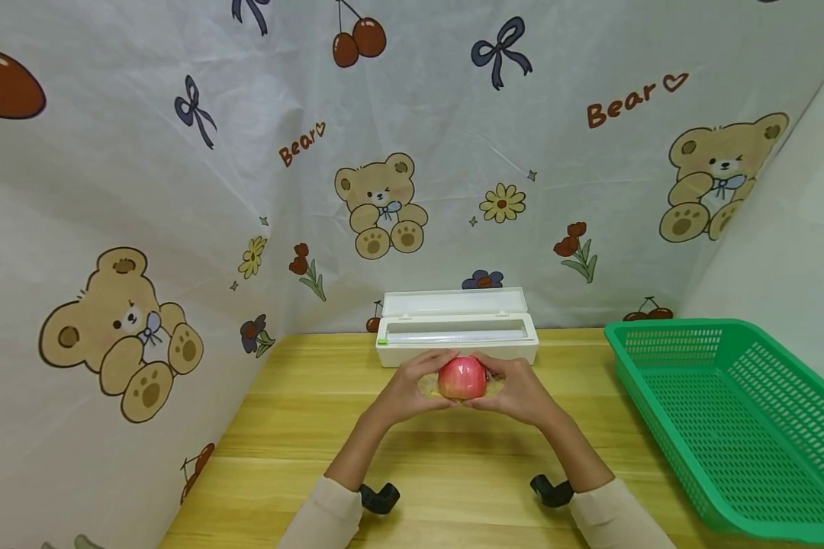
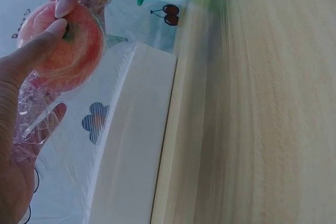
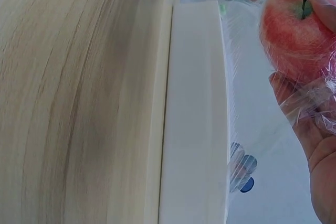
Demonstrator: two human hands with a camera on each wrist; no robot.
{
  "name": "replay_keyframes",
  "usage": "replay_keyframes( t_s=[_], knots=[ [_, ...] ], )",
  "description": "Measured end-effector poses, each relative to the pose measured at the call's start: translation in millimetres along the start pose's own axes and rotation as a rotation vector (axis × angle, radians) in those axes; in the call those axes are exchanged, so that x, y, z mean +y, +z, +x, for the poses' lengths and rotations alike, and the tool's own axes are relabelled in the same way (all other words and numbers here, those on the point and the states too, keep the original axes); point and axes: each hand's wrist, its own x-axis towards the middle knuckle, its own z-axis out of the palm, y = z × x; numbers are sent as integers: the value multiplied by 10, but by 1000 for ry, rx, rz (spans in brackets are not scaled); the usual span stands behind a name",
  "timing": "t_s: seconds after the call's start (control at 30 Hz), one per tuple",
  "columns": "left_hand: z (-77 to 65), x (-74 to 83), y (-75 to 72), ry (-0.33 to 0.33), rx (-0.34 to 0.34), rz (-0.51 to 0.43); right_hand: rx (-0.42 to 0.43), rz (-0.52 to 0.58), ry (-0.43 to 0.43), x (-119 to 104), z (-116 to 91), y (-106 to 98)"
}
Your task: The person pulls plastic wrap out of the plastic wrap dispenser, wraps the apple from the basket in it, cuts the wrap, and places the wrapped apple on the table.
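Head view: nearest, beige sleeves (image 1: 326, 511) are seen over the desk (image 1: 453, 467), and beyond them an apple (image 1: 462, 378) is held between the left hand (image 1: 405, 387) and the right hand (image 1: 522, 387), apparently raised off the desk. The fingers are curled round it from both sides, with the thumbs brought close to the stem (image 3: 304, 9). Clear film (image 2: 37, 116) is crumpled about the apple and the hands. The step in hand is judged to be wrapping; for the next move, the loose film would seem to need gathering and pressing flat under a steady grip. The stem is turned back toward the person, probably somewhat downward; no marked long axis is shown by so round a shape. To the right, a green basket (image 1: 648, 412) is placed. Farther off, a white box (image 1: 419, 354) is seen with its lid raised; whether film is joined to it cannot be told. Behind, a patterned cloth (image 1: 446, 137) is hung.
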Motion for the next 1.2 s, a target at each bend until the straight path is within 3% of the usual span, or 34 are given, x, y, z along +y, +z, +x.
replay_keyframes(
  t_s=[0.57, 0.97, 1.2],
  knots=[
    [-8, 27, -18, -76, -11, -108, 1, 34, 13, 18, 5, -19],
    [-30, 28, -23, -137, -32, -144, -43, 91, 106, 12, -20, -15],
    [-34, 52, -42, -165, -40, -193, -56, 126, 112, 22, -15, -13]
  ],
)
